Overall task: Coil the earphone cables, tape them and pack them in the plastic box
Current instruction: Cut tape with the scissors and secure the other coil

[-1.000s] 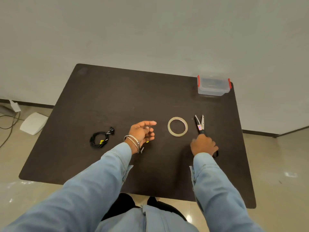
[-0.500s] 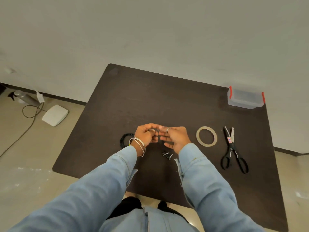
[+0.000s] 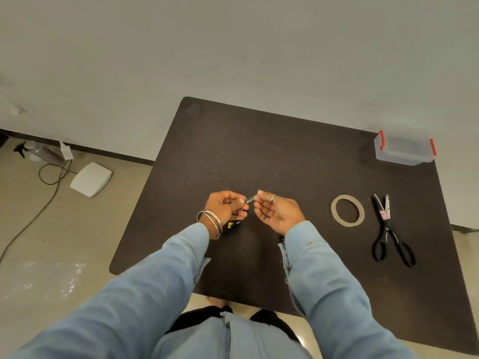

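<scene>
Nearest are the two pale blue denim sleeves (image 3: 324, 275), reaching out over the front edge of the dark brown rectangular table (image 3: 272, 156).

Just past the cuffs the two hands meet over the table's middle. The left hand (image 3: 226, 207), with silver bangles (image 3: 211, 221) on its wrist, has its fingers curled in. Under it hangs a black coiled earphone cable (image 3: 232, 226) with a small yellow tag; how much of the coil is inside the palm is hidden. The right hand (image 3: 278, 212), a silver ring on one finger, lies palm up with its fingers loosely bent. Between the two thumbs a short strip of clear tape (image 3: 251, 199) is stretched, pinched at either end by thumb and forefinger.

Off to the right, well apart from the hands, a flat roll of beige adhesive tape (image 3: 347, 210) lies on the table. Just beside it lie black-handled scissors (image 3: 388, 229), blades slightly parted and pointing away.

At the far right corner sits the clear plastic box with red clips (image 3: 404, 150), lid on.

On the floor to the left are a white flat device (image 3: 91, 179), a dark cord (image 3: 49, 177) and a spray bottle (image 3: 39, 151) by the wall.
</scene>
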Demonstrator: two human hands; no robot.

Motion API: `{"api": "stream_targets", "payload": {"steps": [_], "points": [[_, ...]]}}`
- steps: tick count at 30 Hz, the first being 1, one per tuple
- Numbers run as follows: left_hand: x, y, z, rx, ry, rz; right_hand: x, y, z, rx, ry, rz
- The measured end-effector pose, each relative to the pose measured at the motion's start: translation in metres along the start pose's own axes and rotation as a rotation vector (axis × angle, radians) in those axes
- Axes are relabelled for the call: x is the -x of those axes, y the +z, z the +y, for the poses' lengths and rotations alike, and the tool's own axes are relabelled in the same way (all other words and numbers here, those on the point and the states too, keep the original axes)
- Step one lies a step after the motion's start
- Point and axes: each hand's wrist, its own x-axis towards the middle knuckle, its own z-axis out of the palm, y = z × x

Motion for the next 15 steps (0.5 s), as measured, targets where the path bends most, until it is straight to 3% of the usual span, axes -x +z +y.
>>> {"api": "stream_targets", "payload": {"steps": [6,9,12,15], "points": [[-0.004,-0.033,-0.001,0.018,-0.009,-0.001,-0.004,0.016,0.009,-0.003,-0.049,-0.041],[-0.010,-0.048,-0.007,-0.023,-0.026,0.105,-0.008,0.022,0.013,0.020,-0.109,0.034],[-0.013,-0.058,-0.018,-0.239,-0.081,0.291,-0.014,0.024,0.017,0.111,-0.252,0.166],[-0.012,-0.059,-0.025,-0.543,-0.068,0.293,-0.022,0.025,0.020,0.165,-0.355,0.273]]}}
